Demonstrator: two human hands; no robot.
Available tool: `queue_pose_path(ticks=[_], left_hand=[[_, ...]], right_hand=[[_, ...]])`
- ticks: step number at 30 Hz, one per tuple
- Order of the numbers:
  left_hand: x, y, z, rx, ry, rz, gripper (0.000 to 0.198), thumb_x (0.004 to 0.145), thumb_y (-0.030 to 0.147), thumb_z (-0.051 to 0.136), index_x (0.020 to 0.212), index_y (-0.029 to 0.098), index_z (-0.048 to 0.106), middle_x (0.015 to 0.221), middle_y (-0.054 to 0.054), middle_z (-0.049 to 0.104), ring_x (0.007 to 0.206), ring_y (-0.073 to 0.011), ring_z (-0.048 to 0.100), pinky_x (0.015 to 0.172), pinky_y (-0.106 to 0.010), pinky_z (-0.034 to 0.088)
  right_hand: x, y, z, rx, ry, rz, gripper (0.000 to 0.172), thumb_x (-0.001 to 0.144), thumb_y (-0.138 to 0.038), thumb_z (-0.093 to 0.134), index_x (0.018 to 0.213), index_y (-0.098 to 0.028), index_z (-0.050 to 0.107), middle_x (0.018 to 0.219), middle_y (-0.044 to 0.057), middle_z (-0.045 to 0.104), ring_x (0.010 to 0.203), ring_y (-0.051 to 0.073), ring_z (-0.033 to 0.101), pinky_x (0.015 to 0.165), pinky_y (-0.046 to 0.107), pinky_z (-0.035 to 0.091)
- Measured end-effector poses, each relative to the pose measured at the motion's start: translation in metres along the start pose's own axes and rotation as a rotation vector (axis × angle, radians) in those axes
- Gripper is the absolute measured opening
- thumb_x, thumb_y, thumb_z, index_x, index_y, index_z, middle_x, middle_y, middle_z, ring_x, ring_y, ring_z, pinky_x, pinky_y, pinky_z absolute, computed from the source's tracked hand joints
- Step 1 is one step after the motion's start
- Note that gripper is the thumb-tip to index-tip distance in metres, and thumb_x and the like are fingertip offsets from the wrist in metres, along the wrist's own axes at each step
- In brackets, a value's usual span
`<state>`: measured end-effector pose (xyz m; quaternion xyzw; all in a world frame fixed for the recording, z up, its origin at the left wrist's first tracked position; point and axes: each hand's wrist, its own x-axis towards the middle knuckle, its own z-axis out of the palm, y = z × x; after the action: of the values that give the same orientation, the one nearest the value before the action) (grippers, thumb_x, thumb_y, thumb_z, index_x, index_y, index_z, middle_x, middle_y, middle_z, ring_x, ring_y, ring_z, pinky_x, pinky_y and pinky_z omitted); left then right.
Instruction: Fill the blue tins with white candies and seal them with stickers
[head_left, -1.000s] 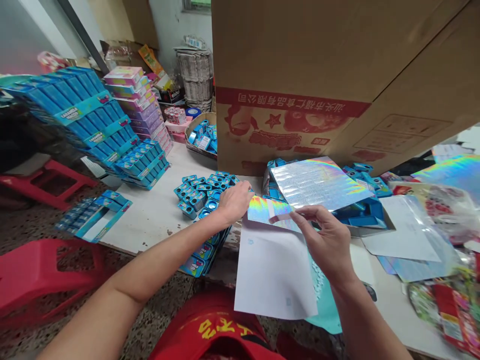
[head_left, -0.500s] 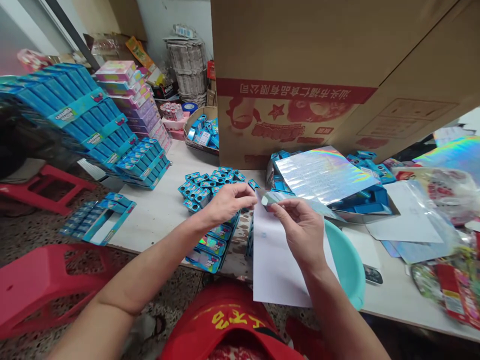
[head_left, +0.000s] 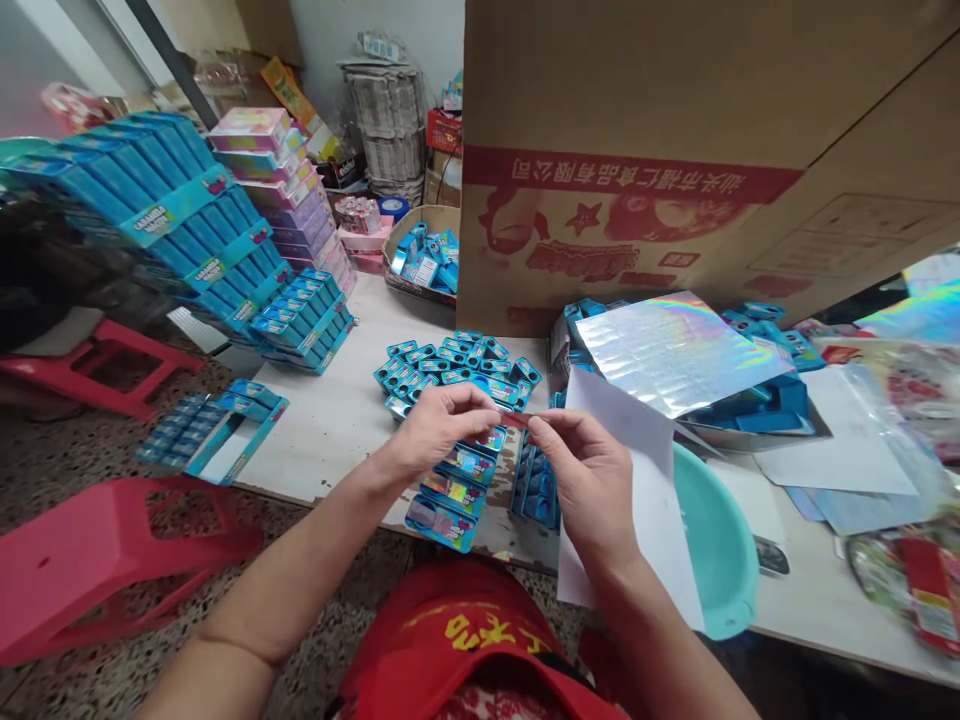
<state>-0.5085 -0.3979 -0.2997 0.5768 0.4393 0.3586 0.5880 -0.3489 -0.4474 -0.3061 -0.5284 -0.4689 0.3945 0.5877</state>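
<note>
My left hand [head_left: 442,425] and my right hand [head_left: 589,470] face each other, fingers pinched. Stretched between them is a small shiny strip [head_left: 514,418] with a dark reddish sheen, like a sticker; its ends are under my fingertips. Right below the strip lies a row of blue printed boxes [head_left: 452,490], some with shiny patches on top. Behind my left hand several small blue boxes with dark round holes [head_left: 420,365] are bunched together. A white sheet [head_left: 652,500] slopes beneath my right hand and forearm, partly over a turquoise basin [head_left: 724,540].
A large cardboard carton [head_left: 630,120] stands behind. To its front right, an open box of blue packs carries a holographic sheet [head_left: 667,345]. Stacked blue display boxes [head_left: 172,215] rise at left, above a red stool [head_left: 97,570]. A blue tray [head_left: 240,440] sits near the table's left edge.
My right hand has moved away from the white sheet's upper part, and the strip is now held between both hands. The sheet has tilted. The view has shifted slightly left.
</note>
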Motion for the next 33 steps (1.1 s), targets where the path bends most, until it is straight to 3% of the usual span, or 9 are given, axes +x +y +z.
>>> queue_pose_path(ticks=[6, 11, 16, 23, 25, 28, 30, 32, 33], left_hand=[[-0.008, 0.002, -0.036, 0.157, -0.032, 0.014, 0.014, 0.076, 0.029, 0.060, 0.081, 0.016, 0.060, 0.067, 0.002, 0.054, 0.062, -0.0087, 0.050, 0.059, -0.023, 0.041], [-0.007, -0.019, -0.050, 0.136, -0.059, -0.001, 0.020, 0.079, 0.028, 0.054, 0.096, 0.019, 0.051, 0.058, 0.007, 0.046, 0.058, -0.0095, 0.049, 0.059, -0.023, 0.040], [0.006, -0.044, -0.059, 0.144, -0.094, 0.002, 0.017, 0.080, 0.028, 0.050, 0.094, 0.020, 0.046, 0.059, 0.007, 0.044, 0.058, -0.0091, 0.046, 0.060, -0.023, 0.037], [0.017, -0.065, -0.061, 0.120, -0.142, -0.001, 0.015, 0.079, 0.028, 0.049, 0.091, 0.020, 0.045, 0.060, 0.007, 0.043, 0.058, -0.0093, 0.044, 0.058, -0.022, 0.035], [0.019, -0.075, -0.058, 0.118, -0.144, -0.033, 0.016, 0.080, 0.032, 0.048, 0.091, 0.020, 0.045, 0.057, 0.007, 0.042, 0.055, -0.0098, 0.043, 0.055, -0.022, 0.035], [0.018, -0.091, -0.055, 0.286, -0.045, -0.119, 0.017, 0.080, 0.034, 0.048, 0.090, 0.020, 0.049, 0.057, 0.006, 0.045, 0.056, -0.0118, 0.046, 0.054, -0.023, 0.037], [0.014, -0.095, -0.054, 0.382, 0.098, -0.153, 0.023, 0.082, 0.036, 0.046, 0.095, 0.019, 0.054, 0.068, 0.001, 0.057, 0.067, -0.0152, 0.055, 0.059, -0.025, 0.042], [0.009, -0.094, -0.053, 0.341, 0.197, -0.106, 0.039, 0.085, 0.043, 0.043, 0.113, 0.018, 0.054, 0.101, -0.008, 0.066, 0.094, -0.0198, 0.060, 0.073, -0.028, 0.047], [0.006, -0.092, -0.051, 0.289, 0.191, -0.072, 0.048, 0.086, 0.047, 0.042, 0.124, 0.019, 0.050, 0.120, -0.010, 0.061, 0.110, -0.0213, 0.056, 0.082, -0.030, 0.047]], right_hand=[[-0.012, 0.012, 0.027, -0.075, 0.057, 0.008, 0.015, 0.078, -0.033, 0.066, 0.082, -0.020, 0.071, 0.085, 0.004, 0.069, 0.080, 0.018, 0.064, 0.073, 0.033, 0.052], [-0.012, 0.043, 0.044, -0.202, 0.151, -0.008, 0.016, 0.074, -0.037, 0.068, 0.075, -0.021, 0.072, 0.093, 0.007, 0.061, 0.091, 0.021, 0.060, 0.073, 0.033, 0.050], [-0.006, 0.071, 0.054, -0.316, 0.207, 0.030, 0.020, 0.071, -0.041, 0.070, 0.073, -0.022, 0.073, 0.089, 0.006, 0.056, 0.089, 0.022, 0.056, 0.081, 0.038, 0.045], [-0.006, 0.077, 0.062, -0.410, 0.248, -0.011, 0.013, 0.073, -0.032, 0.066, 0.068, -0.021, 0.069, 0.087, 0.004, 0.050, 0.087, 0.021, 0.053, 0.083, 0.037, 0.042], [-0.006, 0.079, 0.063, -0.417, 0.289, -0.036, 0.010, 0.071, -0.030, 0.066, 0.070, -0.020, 0.065, 0.086, 0.004, 0.049, 0.085, 0.021, 0.052, 0.080, 0.036, 0.043], [-0.005, 0.084, 0.063, -0.383, 0.357, 0.005, 0.022, 0.066, -0.032, 0.070, 0.079, -0.020, 0.058, 0.085, 0.002, 0.048, 0.073, 0.018, 0.050, 0.068, 0.032, 0.044], [-0.005, 0.087, 0.063, -0.362, 0.353, 0.030, 0.026, 0.066, -0.033, 0.069, 0.082, -0.021, 0.053, 0.085, 0.002, 0.049, 0.069, 0.016, 0.048, 0.064, 0.030, 0.043], [-0.005, 0.089, 0.063, -0.351, 0.327, 0.030, 0.024, 0.068, -0.034, 0.066, 0.083, -0.021, 0.052, 0.085, 0.002, 0.050, 0.071, 0.017, 0.048, 0.064, 0.030, 0.042], [-0.005, 0.090, 0.063, -0.340, 0.317, 0.032, 0.024, 0.069, -0.034, 0.065, 0.083, -0.021, 0.052, 0.086, 0.003, 0.051, 0.071, 0.017, 0.048, 0.065, 0.030, 0.042]])
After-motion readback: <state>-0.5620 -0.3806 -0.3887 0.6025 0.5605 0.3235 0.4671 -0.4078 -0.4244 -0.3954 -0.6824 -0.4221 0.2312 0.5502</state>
